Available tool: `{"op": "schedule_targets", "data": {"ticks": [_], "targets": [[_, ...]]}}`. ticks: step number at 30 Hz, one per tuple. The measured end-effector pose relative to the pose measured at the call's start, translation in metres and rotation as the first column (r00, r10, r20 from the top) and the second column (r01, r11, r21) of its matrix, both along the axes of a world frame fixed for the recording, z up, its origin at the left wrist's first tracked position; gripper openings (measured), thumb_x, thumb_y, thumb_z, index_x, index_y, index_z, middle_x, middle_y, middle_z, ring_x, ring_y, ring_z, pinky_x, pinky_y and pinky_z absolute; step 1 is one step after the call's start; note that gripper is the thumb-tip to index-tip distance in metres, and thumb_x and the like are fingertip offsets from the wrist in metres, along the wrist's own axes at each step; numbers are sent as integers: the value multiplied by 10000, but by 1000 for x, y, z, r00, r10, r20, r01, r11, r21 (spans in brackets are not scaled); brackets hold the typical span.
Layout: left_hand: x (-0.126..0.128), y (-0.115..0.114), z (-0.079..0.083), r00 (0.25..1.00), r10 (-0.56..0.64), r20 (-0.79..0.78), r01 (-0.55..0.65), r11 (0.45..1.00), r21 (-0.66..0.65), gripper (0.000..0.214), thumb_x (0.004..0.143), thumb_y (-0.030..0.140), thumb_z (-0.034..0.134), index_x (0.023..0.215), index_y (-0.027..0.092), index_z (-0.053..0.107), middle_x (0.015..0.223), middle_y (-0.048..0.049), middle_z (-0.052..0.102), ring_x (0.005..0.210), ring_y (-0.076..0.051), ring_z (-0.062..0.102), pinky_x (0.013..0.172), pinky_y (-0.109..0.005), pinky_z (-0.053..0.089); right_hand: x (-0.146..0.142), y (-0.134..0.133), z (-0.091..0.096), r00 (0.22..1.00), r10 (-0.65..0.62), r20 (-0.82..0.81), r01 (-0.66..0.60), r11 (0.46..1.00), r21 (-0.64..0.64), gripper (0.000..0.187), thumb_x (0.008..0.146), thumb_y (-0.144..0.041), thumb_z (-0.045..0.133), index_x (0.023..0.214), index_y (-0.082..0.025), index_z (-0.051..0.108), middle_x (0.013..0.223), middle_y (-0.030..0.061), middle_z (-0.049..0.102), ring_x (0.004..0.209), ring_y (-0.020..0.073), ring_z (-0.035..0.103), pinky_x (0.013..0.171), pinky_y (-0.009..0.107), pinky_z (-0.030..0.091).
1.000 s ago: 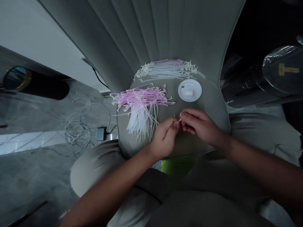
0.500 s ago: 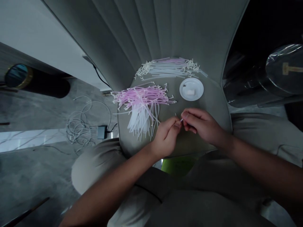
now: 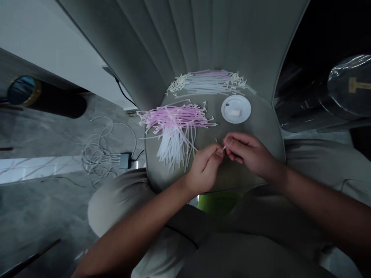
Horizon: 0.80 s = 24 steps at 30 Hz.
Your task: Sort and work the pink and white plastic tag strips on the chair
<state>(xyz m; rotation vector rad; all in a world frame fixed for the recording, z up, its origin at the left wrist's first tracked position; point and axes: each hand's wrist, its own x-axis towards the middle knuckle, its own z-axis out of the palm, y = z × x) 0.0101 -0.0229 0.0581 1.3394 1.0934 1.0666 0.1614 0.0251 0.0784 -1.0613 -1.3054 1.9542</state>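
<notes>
White small piece [image 3: 224, 147] is, in the head view, between the fingertips of two hands, above the grey chair seat [image 3: 265, 127]. Left hand [image 3: 204, 168] pinches it narrowly, and right hand [image 3: 246, 151] pinches its other end. For good work, I think, both pinches should be light and steady. I count one plate [image 3: 245, 110], one white block [image 3: 234, 113] on it, and three piles: pink strands [image 3: 179, 117], white strands [image 3: 169, 148], mixed strands [image 3: 207, 83]; single strands are uncountable.

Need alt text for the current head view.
A person's left hand and right hand pinch a small white piece over a grey chair seat. On the seat lie pink strands, white strands and a white dish.
</notes>
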Motion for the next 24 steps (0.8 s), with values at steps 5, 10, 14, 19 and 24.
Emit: {"op": "schedule_targets", "data": {"ticks": [5,10,14,19,24], "targets": [[0,-1,0,1000,-6,2,6,1000,1,358,992,349,387,672,192,425,620,29,413,585,-110,381,569,-275,304,1,0,2,1000,17,-11,-17,1000,2,361,927,-403,545,646,-180,506,580,-42,455,538,76,393,479,235,283],[0,-2,0,1000,-16,2,16,1000,5,364,998,350,375,673,193,421,624,28,416,593,-110,390,575,-279,307,2,2,6,999,44,17,-45,998,50,377,937,-399,533,634,-178,494,580,-47,455,533,71,382,505,246,299],[0,-2,0,1000,-17,0,17,1000,26,357,997,330,382,671,189,424,625,33,417,589,-103,388,579,-275,311,3,3,7,994,86,69,-93,990,106,362,955,-365,513,646,-176,498,586,-54,457,531,65,370,529,249,306],[0,-2,1,1000,-26,-9,27,998,51,340,995,313,371,682,191,424,637,30,422,604,-106,396,583,-271,319,4,4,7,991,106,85,-116,986,116,354,958,-347,503,650,-175,499,582,-59,444,528,66,363,539,252,308],[0,-2,0,999,-27,-25,28,999,38,338,997,304,359,681,194,409,633,23,417,602,-112,389,583,-277,315,3,4,5,990,113,78,-123,983,135,324,949,-323,509,660,-177,499,584,-61,432,538,71,365,544,253,306]]}}
